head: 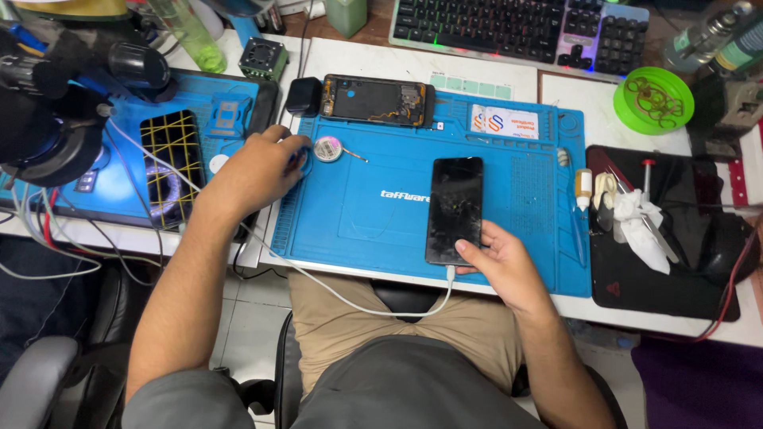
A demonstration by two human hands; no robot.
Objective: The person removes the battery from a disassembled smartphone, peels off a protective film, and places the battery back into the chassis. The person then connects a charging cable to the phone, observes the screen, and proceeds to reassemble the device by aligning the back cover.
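Keep your right hand (502,266) cupped snug around the bottom of the black glossy slab phone (455,209) lying on the blue rubber repair mat (381,214), white charging cable (350,298) slack, while your left hand (258,167), fingers curled, rests beside the small round solder-wire spool (327,148).

Your view is evenly and brightly lit from overhead, so the blue mat (381,214) reads clearly and shadows beneath the hands stay soft and short. Expect mild glare on the dark phone screen (455,208). The wide lens bends the frame edges, and the microscope (56,95) at upper left is dark and slightly soft.
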